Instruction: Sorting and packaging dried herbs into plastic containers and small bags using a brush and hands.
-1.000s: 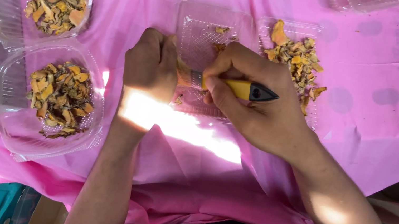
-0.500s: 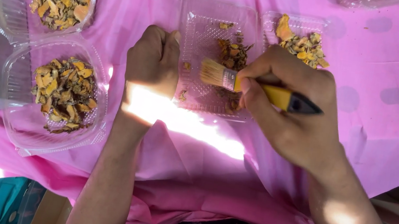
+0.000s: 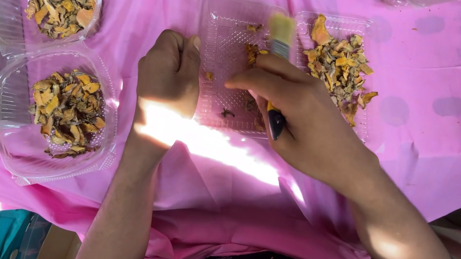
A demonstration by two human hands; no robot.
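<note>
Gripping a small brush (image 3: 277, 69), the right hand (image 3: 300, 116) pinches its handle over the clear tray (image 3: 225, 48). The left hand (image 3: 170, 74), curled closed, seems to press the tray's edge beside the dried yellow pieces (image 3: 340, 60).

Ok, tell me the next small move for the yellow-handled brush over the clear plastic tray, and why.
Probably sweep the yellow-handled brush rightward: a few orange-brown flakes remain in the clear plastic tray half steadied by the left hand, while the pile of flakes sits right.

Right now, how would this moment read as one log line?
left hand: steadies clear plastic hinged tray | right hand: holds small yellow-handled brush over it
</note>
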